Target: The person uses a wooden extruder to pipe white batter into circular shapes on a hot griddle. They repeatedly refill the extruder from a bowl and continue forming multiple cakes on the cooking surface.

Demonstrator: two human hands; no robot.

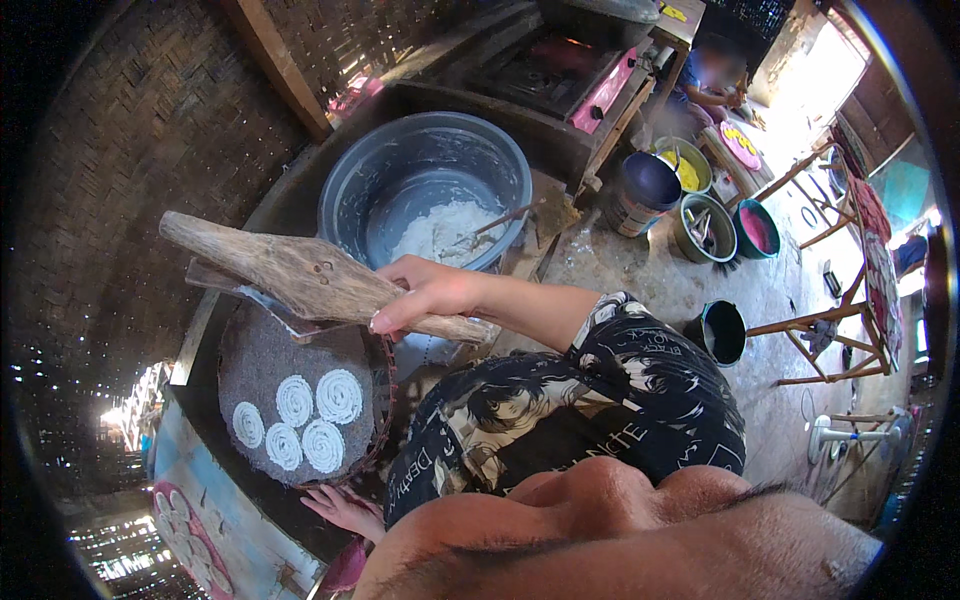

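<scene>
While the right grip (pixel 430 290) is closing around one end of a long wooden press (pixel 275 265), the tool is sitting at a slant across the far part of a round mat (pixel 250 365), though whether its underside is touching the mat I cannot tell. Five white coils (pixel 322 446) are lying on the near half, so the step in hand seems to be pressing out spirals; the next move is probably calling for bare mat beneath the press and an even squeeze. The left grip (pixel 350 510) is resting with fingers spread beside the mat's rim, apparently holding nothing. Farther out, a grey-blue basin (pixel 345 165) is holding white dough (pixel 440 230) and a stick (pixel 510 213), and a stove (pixel 600 95) with a pink side is standing behind it. A pink tray (pixel 190 540) of pale rounds is lying on a worn pale-blue desk (pixel 205 465). Woven walls (pixel 150 150) are letting daylight through, while a dark bucket (pixel 722 333) and a green-rimmed tub of yellow stuff (pixel 688 172) are standing on the concrete floor (pixel 640 275), and another person (pixel 712 92) is sitting at the back.
</scene>
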